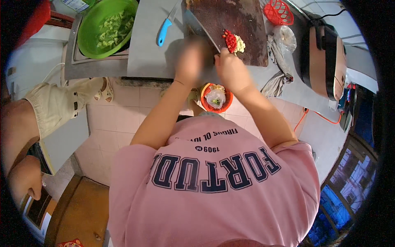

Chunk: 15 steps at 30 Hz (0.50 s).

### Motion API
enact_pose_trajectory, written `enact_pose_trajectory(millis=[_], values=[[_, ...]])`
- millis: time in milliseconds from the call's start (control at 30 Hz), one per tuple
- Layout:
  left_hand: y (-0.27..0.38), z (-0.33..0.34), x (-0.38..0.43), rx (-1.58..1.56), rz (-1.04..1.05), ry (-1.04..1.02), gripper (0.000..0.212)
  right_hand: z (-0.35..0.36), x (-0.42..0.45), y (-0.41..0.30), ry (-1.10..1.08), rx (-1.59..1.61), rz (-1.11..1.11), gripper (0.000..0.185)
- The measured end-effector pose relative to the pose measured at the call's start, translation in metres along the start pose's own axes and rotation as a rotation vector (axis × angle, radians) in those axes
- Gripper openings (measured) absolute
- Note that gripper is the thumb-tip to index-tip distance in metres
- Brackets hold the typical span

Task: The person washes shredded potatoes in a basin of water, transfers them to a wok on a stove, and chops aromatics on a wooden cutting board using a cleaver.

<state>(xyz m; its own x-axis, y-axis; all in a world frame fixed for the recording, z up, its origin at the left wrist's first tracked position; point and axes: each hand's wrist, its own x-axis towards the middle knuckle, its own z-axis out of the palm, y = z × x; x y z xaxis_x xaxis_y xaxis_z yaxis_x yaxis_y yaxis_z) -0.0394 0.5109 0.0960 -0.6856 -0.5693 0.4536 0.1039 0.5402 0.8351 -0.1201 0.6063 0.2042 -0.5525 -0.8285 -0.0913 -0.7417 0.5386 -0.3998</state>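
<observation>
On a dark wooden cutting board lie chopped red chili and a small heap of chopped pale garlic or ginger. My right hand grips the handle of a cleaver-like knife, its blade slanting up to the left over the board's left part. My left hand is beside the blade, near the board's lower left corner; it is blurred, and whether it holds anything cannot be seen. A small knife with a blue handle lies on the counter left of the board.
A green basin of cut green vegetables stands at the left. Right of the board are a red plastic basket, a crumpled cloth and a rice cooker. A lined red bin stands below the counter. Another person is at far left.
</observation>
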Motion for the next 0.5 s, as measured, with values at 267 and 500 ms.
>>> enact_pose_trajectory(millis=[267,500], values=[[-0.033,0.011,-0.009,0.078,0.033,-0.095,0.012,-0.001,0.022,0.003,0.033,-0.010,-0.230,0.019],[-0.031,0.008,-0.007,0.139,0.091,-0.033,0.013,0.017,-0.001,0.039,0.118,0.116,-0.078,0.017]])
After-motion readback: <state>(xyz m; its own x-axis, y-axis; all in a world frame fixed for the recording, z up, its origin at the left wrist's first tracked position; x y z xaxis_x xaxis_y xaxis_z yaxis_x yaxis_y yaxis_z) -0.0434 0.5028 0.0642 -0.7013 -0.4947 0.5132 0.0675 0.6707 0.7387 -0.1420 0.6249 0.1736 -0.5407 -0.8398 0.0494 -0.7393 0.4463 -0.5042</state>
